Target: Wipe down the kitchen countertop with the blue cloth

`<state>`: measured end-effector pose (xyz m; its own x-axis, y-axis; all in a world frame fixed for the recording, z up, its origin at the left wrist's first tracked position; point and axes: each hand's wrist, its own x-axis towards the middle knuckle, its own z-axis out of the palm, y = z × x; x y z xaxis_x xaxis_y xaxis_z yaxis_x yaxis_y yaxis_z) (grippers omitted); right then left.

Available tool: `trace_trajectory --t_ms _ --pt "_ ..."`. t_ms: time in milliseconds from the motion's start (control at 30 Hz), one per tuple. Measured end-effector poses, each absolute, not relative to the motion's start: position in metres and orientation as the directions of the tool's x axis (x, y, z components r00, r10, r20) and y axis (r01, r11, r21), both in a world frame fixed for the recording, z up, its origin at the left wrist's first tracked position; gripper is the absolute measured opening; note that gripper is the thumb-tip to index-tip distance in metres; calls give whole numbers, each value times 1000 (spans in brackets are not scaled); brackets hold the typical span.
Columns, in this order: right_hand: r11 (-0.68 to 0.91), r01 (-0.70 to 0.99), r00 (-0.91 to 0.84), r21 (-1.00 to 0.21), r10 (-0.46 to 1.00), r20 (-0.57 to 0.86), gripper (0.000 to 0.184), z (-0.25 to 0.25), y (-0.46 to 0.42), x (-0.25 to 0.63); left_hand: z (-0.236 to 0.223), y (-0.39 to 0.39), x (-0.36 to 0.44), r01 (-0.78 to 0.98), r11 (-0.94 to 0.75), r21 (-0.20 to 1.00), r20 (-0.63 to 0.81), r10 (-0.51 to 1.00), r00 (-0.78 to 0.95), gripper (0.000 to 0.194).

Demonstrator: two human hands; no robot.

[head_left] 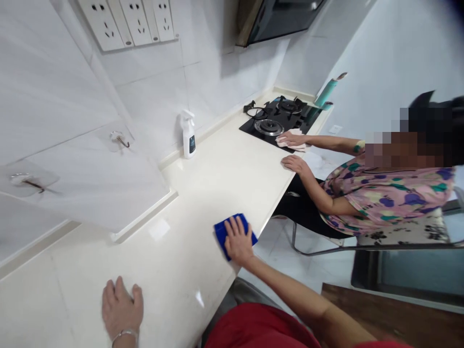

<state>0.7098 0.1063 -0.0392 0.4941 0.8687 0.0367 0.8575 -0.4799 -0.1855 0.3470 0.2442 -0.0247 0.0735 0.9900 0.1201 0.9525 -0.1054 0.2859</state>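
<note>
My right hand (239,241) presses down on a folded blue cloth (220,234) near the front edge of the pale countertop (217,188). Its fingers stretch over the cloth and hold it against the surface. To the left, my left hand (122,307) rests palm down on the same counter, fingers apart and holding nothing, with a bracelet on the wrist. A white spray bottle (189,135) stands upright against the tiled wall, beyond both hands.
A seated person (391,193) holds a pale cloth (299,137) on the black gas hob (279,121). A green roll (328,93) leans behind it. Wall sockets (134,21) and hooks (119,139) line the left wall. A dark range hood (282,19) overhangs the hob.
</note>
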Motion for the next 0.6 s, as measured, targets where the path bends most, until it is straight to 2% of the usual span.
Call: trace_trajectory --t_ms 100,200,333,433,600 --pt "-283 902 299 -326 954 -2 66 -32 113 653 -25 245 346 952 -103 289 122 990 71 85" --pt "-69 897 89 -436 996 26 66 -21 112 622 -26 245 346 949 -111 296 135 988 73 86" --pt "71 874 -37 -480 996 80 62 -17 103 632 -30 246 344 938 -135 318 170 982 83 89" --pt "60 891 -18 -449 995 97 61 -23 92 671 -31 249 338 925 -138 354 122 987 101 88" --pt "-219 944 255 -246 958 129 58 -29 68 752 -22 226 309 873 -123 471 53 992 111 74"
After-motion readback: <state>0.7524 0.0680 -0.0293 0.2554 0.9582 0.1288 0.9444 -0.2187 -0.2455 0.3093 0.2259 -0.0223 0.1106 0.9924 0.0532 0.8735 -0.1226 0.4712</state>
